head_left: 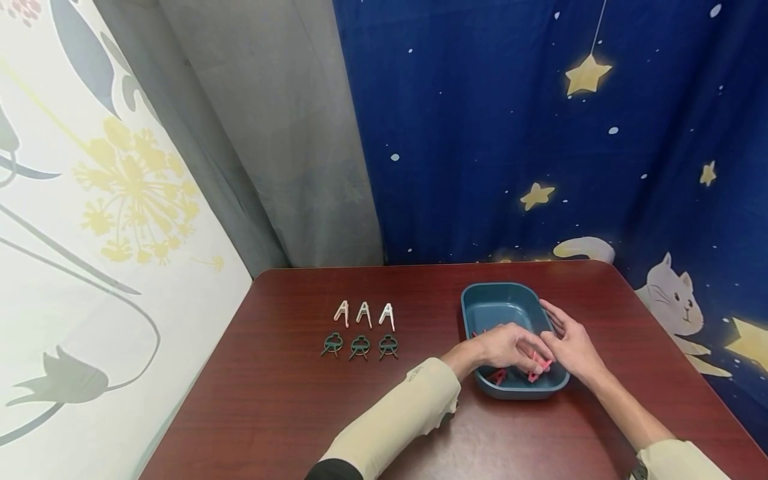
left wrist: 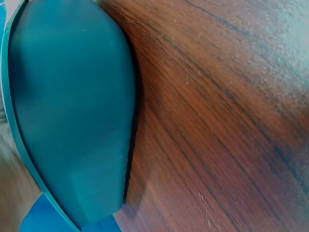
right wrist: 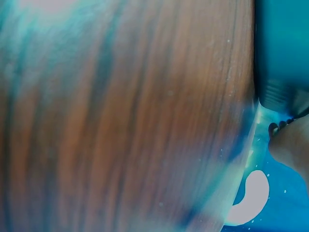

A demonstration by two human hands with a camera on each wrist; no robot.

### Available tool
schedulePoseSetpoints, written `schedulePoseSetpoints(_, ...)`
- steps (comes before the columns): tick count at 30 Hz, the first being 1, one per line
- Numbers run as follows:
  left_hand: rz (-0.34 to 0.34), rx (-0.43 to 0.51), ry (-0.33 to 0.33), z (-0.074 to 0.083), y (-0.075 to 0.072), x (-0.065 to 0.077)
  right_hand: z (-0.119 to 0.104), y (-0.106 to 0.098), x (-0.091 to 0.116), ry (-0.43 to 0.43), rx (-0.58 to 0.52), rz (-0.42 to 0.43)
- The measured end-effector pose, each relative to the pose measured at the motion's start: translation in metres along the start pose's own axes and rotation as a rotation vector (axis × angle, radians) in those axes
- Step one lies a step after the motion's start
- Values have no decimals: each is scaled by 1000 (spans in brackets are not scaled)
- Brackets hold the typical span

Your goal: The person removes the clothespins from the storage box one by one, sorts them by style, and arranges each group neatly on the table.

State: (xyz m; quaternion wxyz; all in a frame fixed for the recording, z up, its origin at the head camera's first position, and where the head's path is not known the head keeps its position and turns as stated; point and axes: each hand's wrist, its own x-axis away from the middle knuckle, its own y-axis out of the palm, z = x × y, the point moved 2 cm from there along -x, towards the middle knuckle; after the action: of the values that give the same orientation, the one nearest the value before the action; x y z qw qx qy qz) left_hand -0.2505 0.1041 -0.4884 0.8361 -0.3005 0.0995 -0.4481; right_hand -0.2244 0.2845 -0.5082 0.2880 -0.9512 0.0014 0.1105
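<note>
A blue-green plastic basin stands on the table's right side with several red spring clips inside. My left hand reaches over its near-left rim and pinches a red clip between thumb and fingers. At the right rim, my right hand holds the basin, thumb over the edge and fingers along the outside. The left wrist view is mostly filled by the basin's outer wall. In the right wrist view, part of the right hand shows below the basin wall.
Left of the basin, three pale spring clips form a row. Three dark green clips line up just in front of them. A reddish-brown wooden table carries everything, with a blue star-patterned curtain behind it.
</note>
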Motion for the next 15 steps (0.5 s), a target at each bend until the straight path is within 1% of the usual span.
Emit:
schedulePoseSetpoints(2,-11,47,-2,1,1,1,-1,0,0,-6,-6,2)
schedulePoseSetpoints(6,-26,224,-30,2,2,2,-1,0,0,-11,6,5)
schedulePoseSetpoints(9,-17,292,-38,2,2,4,-1,0,0,2,24,-1)
schedulePoseSetpoints(12,1,270,-17,3,1,4,-1,0,0,17,34,-9)
schedulePoseSetpoints(15,16,197,5,3,0,5,-2,0,0,22,43,-3)
